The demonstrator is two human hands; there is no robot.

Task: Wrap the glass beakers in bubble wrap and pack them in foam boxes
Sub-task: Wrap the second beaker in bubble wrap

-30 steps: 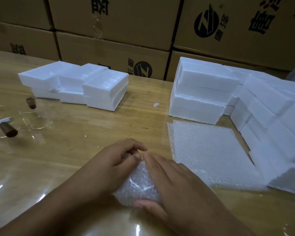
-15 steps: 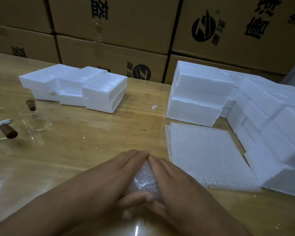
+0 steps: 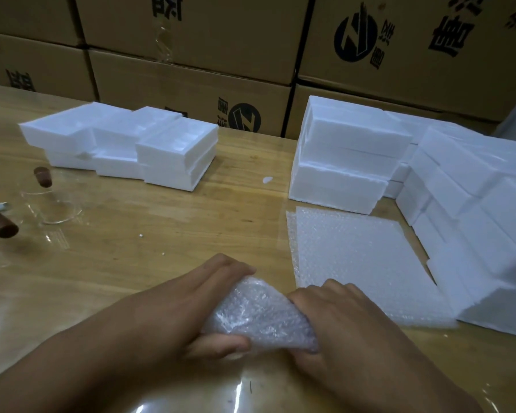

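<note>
A bundle of bubble wrap (image 3: 259,317) lies on the wooden table near the front edge, and whatever is inside it is hidden. My left hand (image 3: 203,305) grips its left end with the thumb underneath. My right hand (image 3: 340,320) holds its right end. A stack of flat bubble wrap sheets (image 3: 361,263) lies to the right. Bare glass beakers (image 3: 52,204) with brown wooden handles (image 3: 2,226) stand at the far left. White foam boxes (image 3: 167,153) sit at the back left, and more foam boxes (image 3: 349,156) are stacked at the back right.
Cardboard cartons (image 3: 191,84) form a wall along the far edge of the table. Foam boxes (image 3: 474,222) pile up along the right side. A clear plastic film (image 3: 18,308) covers the table front. Small foam crumbs (image 3: 267,179) lie mid-table.
My hands have slid apart from the top of the bundle to its two ends. The bundle now lies longer, tilted left to right between them.
</note>
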